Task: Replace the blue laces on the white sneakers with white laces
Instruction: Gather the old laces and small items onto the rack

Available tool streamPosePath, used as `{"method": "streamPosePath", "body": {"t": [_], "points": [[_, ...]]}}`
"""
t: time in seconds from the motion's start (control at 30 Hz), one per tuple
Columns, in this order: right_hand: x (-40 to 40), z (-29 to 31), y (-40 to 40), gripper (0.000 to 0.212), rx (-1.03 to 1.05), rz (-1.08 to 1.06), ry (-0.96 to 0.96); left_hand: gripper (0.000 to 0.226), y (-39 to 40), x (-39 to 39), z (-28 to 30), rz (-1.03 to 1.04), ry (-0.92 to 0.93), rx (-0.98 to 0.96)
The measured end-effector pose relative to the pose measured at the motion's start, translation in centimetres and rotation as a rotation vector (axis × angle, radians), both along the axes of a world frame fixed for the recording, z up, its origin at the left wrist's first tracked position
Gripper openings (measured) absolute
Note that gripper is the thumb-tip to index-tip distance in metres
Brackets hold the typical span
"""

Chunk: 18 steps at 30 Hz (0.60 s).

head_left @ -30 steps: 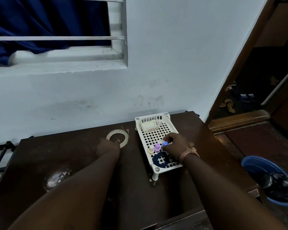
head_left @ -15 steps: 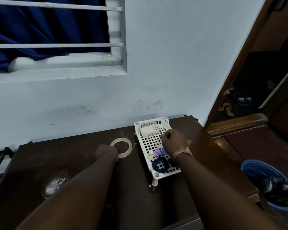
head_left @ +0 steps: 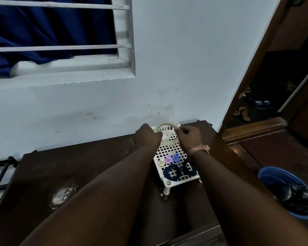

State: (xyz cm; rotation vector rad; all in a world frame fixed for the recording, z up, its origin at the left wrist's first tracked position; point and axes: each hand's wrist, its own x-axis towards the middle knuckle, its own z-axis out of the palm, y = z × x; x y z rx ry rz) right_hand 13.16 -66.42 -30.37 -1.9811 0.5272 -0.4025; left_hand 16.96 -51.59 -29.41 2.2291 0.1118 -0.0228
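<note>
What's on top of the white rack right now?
On the rack: three small caps and two coiled blue laces near the front. Both hands hold a tape roll over the far end, hiding what lies there.

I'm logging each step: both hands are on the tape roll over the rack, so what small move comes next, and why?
Probably peeling the tape's free end: the left hand grips the clear tape roll while the right hand pinches its rim above the white rack.
</note>
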Motion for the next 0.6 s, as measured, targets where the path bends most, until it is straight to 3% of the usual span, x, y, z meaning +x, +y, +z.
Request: {"method": "streamPosePath", "body": {"t": [0.07,0.27,0.6], "points": [[-0.1,-0.3,-1.1,0.011,-0.024,-0.049,0.060,0.032,-1.7,-0.1,-0.2,-0.042,0.010,0.019],[-0.9,-1.5,-3.9,0.017,-0.129,-0.147,0.214,0.017,-4.0,0.7,-2.9,-0.227,0.073,0.032],[0.5,-2.9,-3.9,0.019,-0.188,-0.104,0.299,0.018,-3.2,1.2,-4.0,-0.252,0.064,0.129]]}}
